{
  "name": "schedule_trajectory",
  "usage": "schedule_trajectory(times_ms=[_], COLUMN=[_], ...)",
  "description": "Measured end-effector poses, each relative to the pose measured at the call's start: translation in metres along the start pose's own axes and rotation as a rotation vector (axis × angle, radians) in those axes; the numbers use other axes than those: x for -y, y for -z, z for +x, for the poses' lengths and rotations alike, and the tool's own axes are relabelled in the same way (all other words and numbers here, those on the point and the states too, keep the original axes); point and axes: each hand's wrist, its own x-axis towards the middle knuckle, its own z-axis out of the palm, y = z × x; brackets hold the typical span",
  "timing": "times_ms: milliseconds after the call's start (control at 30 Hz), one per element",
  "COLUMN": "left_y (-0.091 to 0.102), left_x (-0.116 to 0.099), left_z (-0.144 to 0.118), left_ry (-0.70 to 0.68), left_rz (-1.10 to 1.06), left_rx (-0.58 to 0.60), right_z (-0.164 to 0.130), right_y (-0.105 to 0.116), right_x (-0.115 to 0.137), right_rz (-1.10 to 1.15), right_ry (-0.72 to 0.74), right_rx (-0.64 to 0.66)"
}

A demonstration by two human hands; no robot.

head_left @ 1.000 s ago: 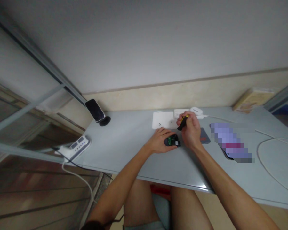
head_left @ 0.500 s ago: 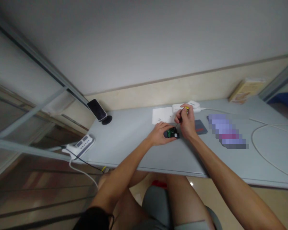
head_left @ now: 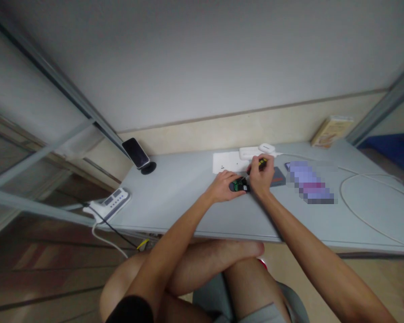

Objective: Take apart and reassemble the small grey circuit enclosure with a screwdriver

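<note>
My left hand (head_left: 222,188) pins the small black device (head_left: 239,185), its green board showing, flat on the counter (head_left: 188,197). My right hand (head_left: 261,177) is clenched round the screwdriver (head_left: 260,164), tip down at the device's right end. To do this well, I judge I should press the device firmly, hold the driver upright and turn slowly so the tip stays seated. Just beyond lie a white sheet (head_left: 225,162) and a white charger (head_left: 256,151); a phone (head_left: 136,153) leans far left.
</note>
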Motion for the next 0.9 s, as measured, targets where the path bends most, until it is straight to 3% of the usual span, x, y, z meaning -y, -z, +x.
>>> schedule_trajectory(times_ms=[133, 633, 767, 900], left_y=[-0.002, -0.001, 0.005, 0.013], left_x=[0.002, 0.003, 0.003, 0.013], left_z=[0.001, 0.010, 0.009, 0.003], left_ry=[-0.020, -0.013, 0.002, 0.106], left_rz=[-0.002, -0.017, -0.123, -0.388], left_rx=[-0.016, 0.002, 0.006, -0.118], right_z=[-0.004, -0.001, -0.003, -0.005], right_y=[0.002, 0.000, -0.002, -0.002], right_x=[-0.005, -0.020, -0.017, -0.016], right_rz=[-0.121, -0.166, -0.137, -0.118], right_ry=[0.077, 0.091, 0.060, 0.074], right_rx=[0.033, -0.107, -0.108, 0.003])
